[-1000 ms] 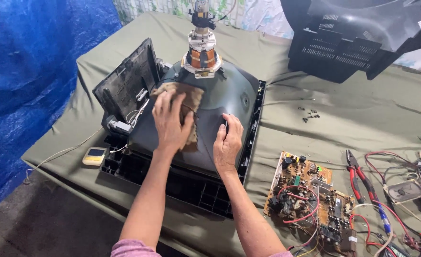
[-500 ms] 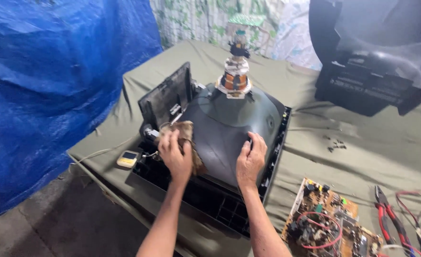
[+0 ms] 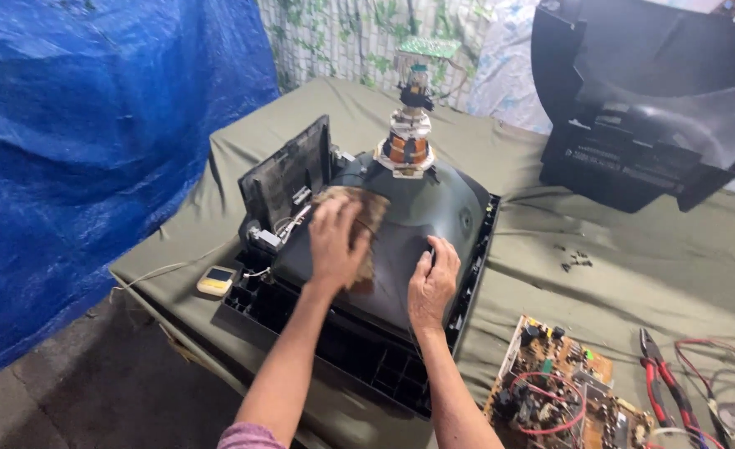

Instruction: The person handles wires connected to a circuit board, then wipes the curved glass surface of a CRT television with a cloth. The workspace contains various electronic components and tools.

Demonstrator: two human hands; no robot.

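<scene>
Picture tube [image 3: 409, 218]: dark grey glass funnel, smooth and matt, lying face-down in a black ribbed plastic frame [image 3: 359, 345] near the middle of the worktop [image 3: 633, 249], which is draped in olive cloth. A neck assembly [image 3: 407, 141] with copper-coloured windings stands upright from the funnel's top. Left hand [image 3: 336, 244]: palm down, fingers spread, pressing a crumpled brown rag [image 3: 367, 218] flat against the funnel's left slope; forearm extended. Right hand [image 3: 432, 278]: open, fingers slightly curled, resting on the funnel's right slope, grasping nothing. A small cream box with a screen [image 3: 216, 280] lies just left of the frame. A brown circuit board [image 3: 554, 387] with red wires and red-handled pliers [image 3: 662, 374] lie to the right. A black plastic rear casing [image 3: 633, 150] sits at the far right; blue tarpaulin [image 3: 76, 141] hangs left.
</scene>
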